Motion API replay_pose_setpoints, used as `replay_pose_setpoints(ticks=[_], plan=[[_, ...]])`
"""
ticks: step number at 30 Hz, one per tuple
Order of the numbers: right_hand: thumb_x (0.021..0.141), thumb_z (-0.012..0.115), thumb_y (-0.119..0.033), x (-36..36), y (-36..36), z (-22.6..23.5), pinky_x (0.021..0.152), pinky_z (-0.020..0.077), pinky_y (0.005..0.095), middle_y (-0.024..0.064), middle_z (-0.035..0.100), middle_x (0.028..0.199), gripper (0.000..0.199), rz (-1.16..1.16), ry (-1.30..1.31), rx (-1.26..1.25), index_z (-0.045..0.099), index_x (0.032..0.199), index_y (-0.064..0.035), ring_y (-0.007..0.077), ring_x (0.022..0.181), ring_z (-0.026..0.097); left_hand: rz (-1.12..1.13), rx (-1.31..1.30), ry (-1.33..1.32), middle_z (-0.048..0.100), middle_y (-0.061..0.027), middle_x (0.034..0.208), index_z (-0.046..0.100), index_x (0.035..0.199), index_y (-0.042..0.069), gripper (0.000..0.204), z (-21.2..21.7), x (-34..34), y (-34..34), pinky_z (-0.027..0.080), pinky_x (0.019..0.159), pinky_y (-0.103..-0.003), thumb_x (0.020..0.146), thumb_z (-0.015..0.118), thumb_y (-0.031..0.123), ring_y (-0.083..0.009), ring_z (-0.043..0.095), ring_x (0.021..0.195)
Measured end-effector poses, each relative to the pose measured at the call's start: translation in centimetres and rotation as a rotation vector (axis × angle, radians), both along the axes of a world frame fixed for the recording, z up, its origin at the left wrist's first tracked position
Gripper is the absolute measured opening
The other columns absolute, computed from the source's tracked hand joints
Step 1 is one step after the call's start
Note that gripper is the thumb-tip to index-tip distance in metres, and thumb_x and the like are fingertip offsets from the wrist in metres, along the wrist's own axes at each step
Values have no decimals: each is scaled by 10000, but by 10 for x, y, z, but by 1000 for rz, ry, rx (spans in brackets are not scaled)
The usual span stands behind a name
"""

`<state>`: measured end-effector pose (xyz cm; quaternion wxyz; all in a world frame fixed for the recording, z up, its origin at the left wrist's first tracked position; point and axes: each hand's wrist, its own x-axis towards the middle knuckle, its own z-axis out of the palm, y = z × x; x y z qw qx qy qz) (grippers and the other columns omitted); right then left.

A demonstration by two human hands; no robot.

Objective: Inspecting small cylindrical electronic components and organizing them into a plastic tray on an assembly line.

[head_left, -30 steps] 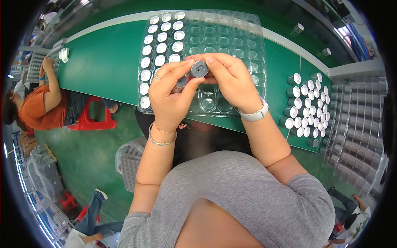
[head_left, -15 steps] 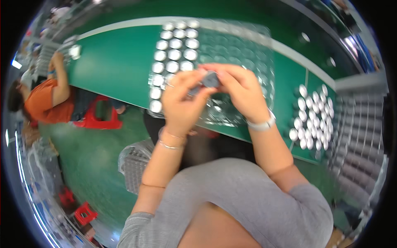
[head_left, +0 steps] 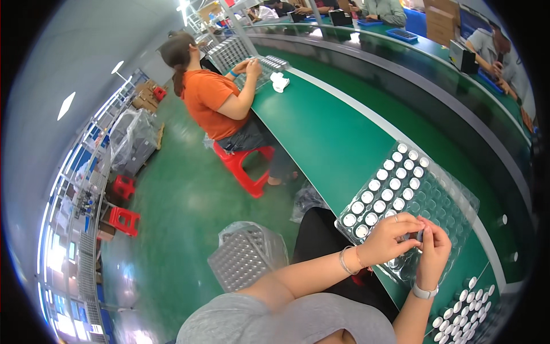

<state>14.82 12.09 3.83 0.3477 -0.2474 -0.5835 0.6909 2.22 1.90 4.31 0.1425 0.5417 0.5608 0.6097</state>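
My left hand [head_left: 391, 239] and my right hand [head_left: 433, 247] meet over a clear plastic tray [head_left: 452, 200] with round pockets. Between their fingertips they pinch a small dark grey piece [head_left: 420, 235], mostly covered by the fingers, so its kind does not show. Both hands are closed on it. Several white-topped round pieces [head_left: 379, 206] fill rows on the tray's left side. More round pieces [head_left: 465, 312] stand loose in a cluster on the green table, near my right forearm.
A bag of pocketed trays [head_left: 239, 264] lies left of my legs. Along the green table [head_left: 321, 123], a person in orange [head_left: 212, 106] sits on a red stool [head_left: 243, 166] and handles trays, near a white object [head_left: 279, 82]. Several people work beyond the dark curved barrier [head_left: 372, 74].
The view has swung left, bringing more of the room and the person in orange into sight. My hands stay together above the tray with the grey piece between them.
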Motion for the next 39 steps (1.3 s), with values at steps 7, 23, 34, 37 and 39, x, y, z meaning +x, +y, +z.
replay_pose_setpoints(ticks=[7, 23, 34, 37, 39], plan=[[989, 527, -104, -3, 3, -2, 841, 510, 279, 159, 663, 1137, 248, -20, -31, 14, 635, 1130, 68, 170, 963, 635, 2, 30, -11, 637, -105, 1035, 667, 1122, 23, 368, -5, -3, 7, 537, 621, -252, 762, 743, 19, -197, 626, 841], [1015, 498, -166, -2, -4, 0, 661, 513, 185, 114, 671, 1101, 299, 32, -17, 30, 630, 1153, 65, 104, 865, 630, 50, 100, 62, 645, -110, 1018, 666, 1073, 11, 308, 3, 0, -3, 521, 647, -286, 771, 717, 44, -231, 639, 857], [1005, 526, -161, 1, 2, -15, 716, 533, 222, 132, 671, 1098, 278, -37, -58, 164, 637, 1122, 66, 138, 899, 643, 63, 73, 42, 638, -100, 991, 663, 1060, 13, 309, 1, 7, 0, 519, 627, -296, 758, 723, 36, -235, 635, 826], [1006, 524, -164, -1, 0, -13, 711, 529, 220, 132, 670, 1097, 278, -49, -47, 152, 639, 1114, 65, 135, 899, 640, 60, 52, 24, 636, -106, 991, 663, 1059, 6, 311, 0, 8, -1, 519, 624, -295, 755, 724, 33, -237, 633, 824], [1012, 510, -173, -2, -3, -8, 707, 526, 216, 131, 669, 1102, 291, -34, -42, 173, 637, 1120, 66, 133, 899, 639, 64, 59, 26, 635, -107, 996, 667, 1064, -2, 316, -2, 7, -1, 523, 618, -284, 754, 724, 30, -223, 633, 832]])
